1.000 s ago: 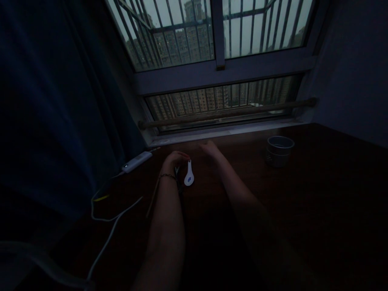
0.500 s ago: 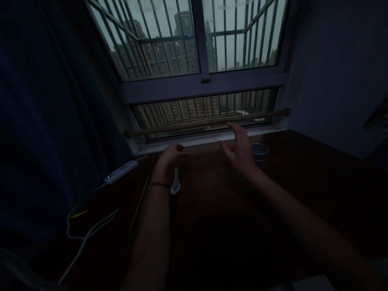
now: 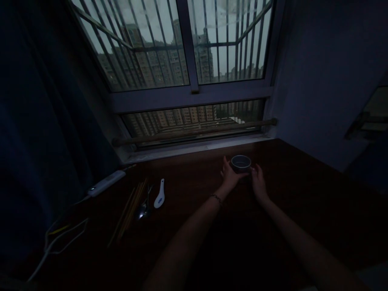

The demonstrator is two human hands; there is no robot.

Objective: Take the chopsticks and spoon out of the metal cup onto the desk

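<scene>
A round cup (image 3: 241, 162) with a pale rim stands on the dark wooden table, right of the middle. My left hand (image 3: 229, 177) curls round its left side, with the thumb across the front. At its right side my right hand (image 3: 258, 184) bends its fingers against the wall of the cup. The dim light and my hands hide most of its lower part. Well to the left lies a white soup spoon (image 3: 160, 195) with a blue mark. Beside it are shiny metal spoons (image 3: 143, 211) and several wooden chopsticks (image 3: 131, 212).
A white power strip (image 3: 106, 183) lies at the table's left edge, with white cables (image 3: 50, 246) in front of it. A dark blue curtain (image 3: 60, 121) hangs on the left. Behind the table is a barred window (image 3: 194, 92) with a horizontal rail (image 3: 197, 132).
Both hands, apart in the air before, have come down to the cup and closed round its sides. My left arm swung right, uncovering the metal spoons and chopsticks. The view has shifted.
</scene>
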